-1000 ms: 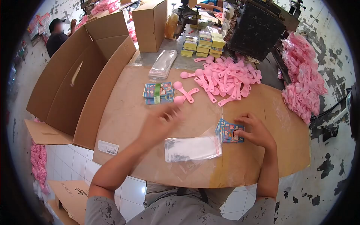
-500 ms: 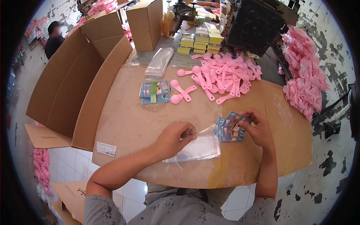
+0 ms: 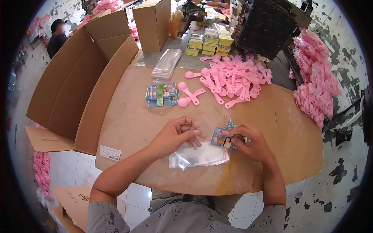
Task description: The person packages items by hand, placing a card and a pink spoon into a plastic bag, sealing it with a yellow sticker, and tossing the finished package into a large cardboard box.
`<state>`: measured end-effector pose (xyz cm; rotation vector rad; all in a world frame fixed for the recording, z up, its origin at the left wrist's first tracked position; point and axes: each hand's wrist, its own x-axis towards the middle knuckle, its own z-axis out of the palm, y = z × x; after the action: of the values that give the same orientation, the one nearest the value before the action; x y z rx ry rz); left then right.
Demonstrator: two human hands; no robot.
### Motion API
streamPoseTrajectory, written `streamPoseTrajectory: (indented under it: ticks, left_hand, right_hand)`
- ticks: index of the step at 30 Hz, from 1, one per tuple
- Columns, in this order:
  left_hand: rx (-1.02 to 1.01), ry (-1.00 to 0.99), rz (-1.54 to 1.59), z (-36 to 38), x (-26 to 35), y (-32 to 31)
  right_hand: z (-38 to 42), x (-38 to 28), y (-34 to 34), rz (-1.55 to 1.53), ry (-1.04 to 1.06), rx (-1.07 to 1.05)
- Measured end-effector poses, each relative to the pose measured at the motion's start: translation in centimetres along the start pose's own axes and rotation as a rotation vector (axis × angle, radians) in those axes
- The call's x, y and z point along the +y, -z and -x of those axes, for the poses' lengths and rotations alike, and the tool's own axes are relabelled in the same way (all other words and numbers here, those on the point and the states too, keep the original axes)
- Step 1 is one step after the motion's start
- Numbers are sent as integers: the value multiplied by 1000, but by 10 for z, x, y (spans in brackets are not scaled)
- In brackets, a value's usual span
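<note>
My right hand (image 3: 248, 141) is closed on blue printed cards (image 3: 222, 139), which fan out to the left of its fingers. My left hand (image 3: 182, 132) is raised above clear plastic bags (image 3: 198, 157), its thumb and fingers near each other; a faint transparent film seems to stand by the fingertips, and whether they grip it is unclear. The bags lie flat at the near part of the cardboard-covered table. Farther back sit a banded stack of blue cards (image 3: 159, 94) and two crossed pink spoons (image 3: 189, 94).
A heap of pink spoons (image 3: 237, 77) lies at the back, by stacked card bundles (image 3: 210, 39) and a pile of clear bags (image 3: 167, 64). An open carton (image 3: 93, 105) stands at left. Bagged pink items (image 3: 316, 77) hang at right. A person (image 3: 57, 39) is at far left.
My right hand has moved a little left and down with the cards, which now reach over the bags' upper edge. My left hand has lifted slightly from the bags, its fingers spreading somewhat.
</note>
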<state>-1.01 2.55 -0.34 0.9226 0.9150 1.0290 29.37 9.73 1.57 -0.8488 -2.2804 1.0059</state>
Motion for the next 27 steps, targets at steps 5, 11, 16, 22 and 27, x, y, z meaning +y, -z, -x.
streamPoseTrajectory:
  ticks: [5,11,16,22,27]
  left_hand:
    - [8,-58,-54,3,-5,-12]
    - [17,-58,-113,9,0,-15]
    - [-55,-155,-211,14,-10,-18]
    - [-31,-203,-293,15,-12,-18]
    - [94,-192,-236,18,3,-12]
  right_hand:
    - [-5,-25,-11,-427,-148,287]
    - [-5,-23,-8,-289,-67,180]
    - [-20,-45,-5,46,90,-60]
    - [-35,-47,-39,-410,-143,145]
    - [-68,-26,-48,-208,0,-21]
